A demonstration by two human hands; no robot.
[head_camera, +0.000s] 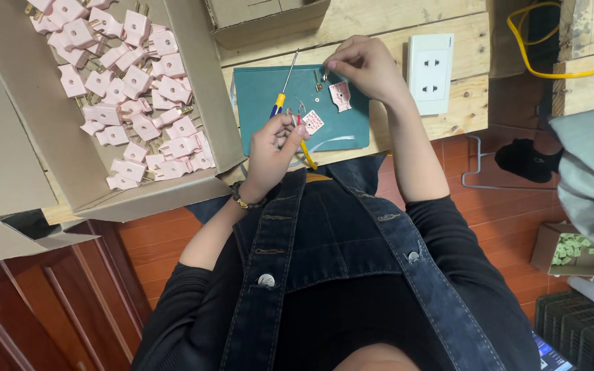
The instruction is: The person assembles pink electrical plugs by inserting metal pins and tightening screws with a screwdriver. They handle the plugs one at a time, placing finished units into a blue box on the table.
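Left hand [273, 148] closed on a small pink plug half [313, 121] over the green mat [262, 86]. Right hand [364, 65], farther, pinching a tiny brass part [324, 72]. Other plug half [340, 95] just near-left of right hand. Screwdriver [282, 96] lengthwise near-to-far beside left hand.
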